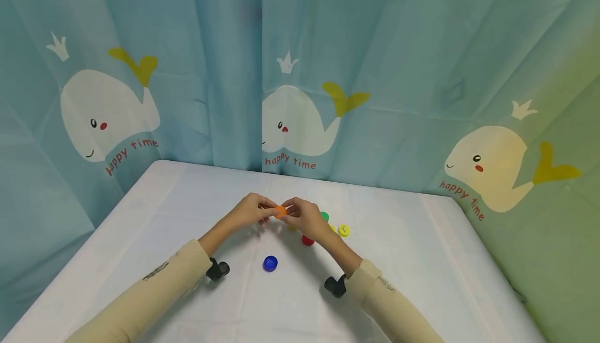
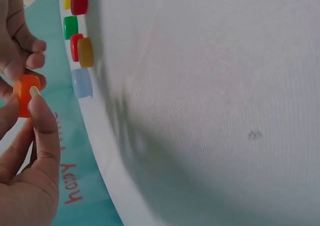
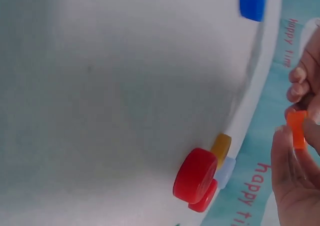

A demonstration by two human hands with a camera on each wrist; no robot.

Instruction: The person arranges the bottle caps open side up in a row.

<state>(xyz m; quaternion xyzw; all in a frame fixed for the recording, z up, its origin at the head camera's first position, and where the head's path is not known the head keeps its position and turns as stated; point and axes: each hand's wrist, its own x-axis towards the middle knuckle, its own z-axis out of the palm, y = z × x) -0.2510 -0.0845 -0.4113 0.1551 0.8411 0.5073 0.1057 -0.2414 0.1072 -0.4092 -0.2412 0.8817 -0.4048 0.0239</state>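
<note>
An orange bottle cap [image 1: 280, 212] is held up above the table between both hands. The left hand [image 1: 250, 210] pinches it from the left with thumb and fingers, and the right hand [image 1: 304, 219] pinches it from the right. In the left wrist view the orange cap [image 2: 26, 94] stands on edge against the thumb and fingertips. Seen from the right wrist, the cap [image 3: 297, 129] shows its narrow side. Below the right hand lie a red cap [image 1: 308, 240] and a green cap [image 1: 324, 216], both partly hidden by it.
A blue cap [image 1: 270, 263] lies nearer on the white table [image 1: 262, 312], open side up. A yellow cap [image 1: 344, 230] sits right of the right hand. Mustard [image 2: 85, 52] and pale blue [image 2: 82, 83] caps show in the left wrist view. A curtain [image 1: 403, 72] hangs behind.
</note>
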